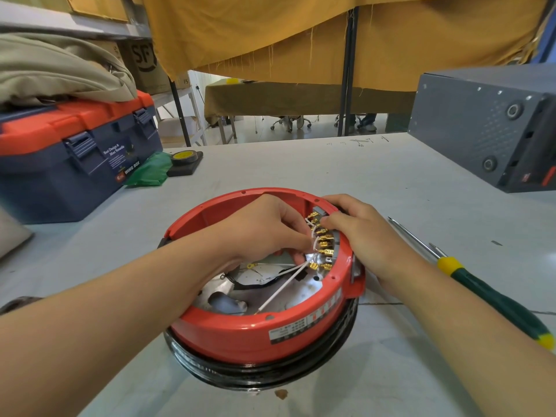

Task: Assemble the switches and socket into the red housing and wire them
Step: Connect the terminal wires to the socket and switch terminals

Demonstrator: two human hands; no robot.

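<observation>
- Left hand (pixel 264 227): reaches inside the round red plastic housing (pixel 240 329); grip narrow, fingers curled and pinching thin white wires (pixel 285 284) just beside the row of brass terminals (pixel 323 240).
- Right hand (pixel 358 233): lies over the housing's right rim; fingers curled down onto the grey switch and socket bodies (pixel 335 236) seated against the inner wall; whether this grip closes round anything, I cannot tell.
- Brass terminals: a curved row along the right inner wall, short white wires looped among them; one longer white wire runs slantwise across the shiny metal floor (pixel 270 293) toward the near rim.
- Red housing: open side up, near the middle of the pale grey tabletop (pixel 301 164), resting on a black ring-shaped base (pixel 264 371); a white-and-black label (pixel 288 331) on its near wall.
- Screwdriver with green-and-yellow handle (pixel 487 293): lies on the tabletop just right of the right forearm, its tip pointing away.
- Blue toolbox with orange lid (pixel 75 152): far left; beige cloth (pixel 60 70) heaped on top.
- Green plastic bag (pixel 149 171) and roll of yellow tape (pixel 184 156) on a black pad: beside the toolbox.
- Dark grey metal case (pixel 487 121): far right.
</observation>
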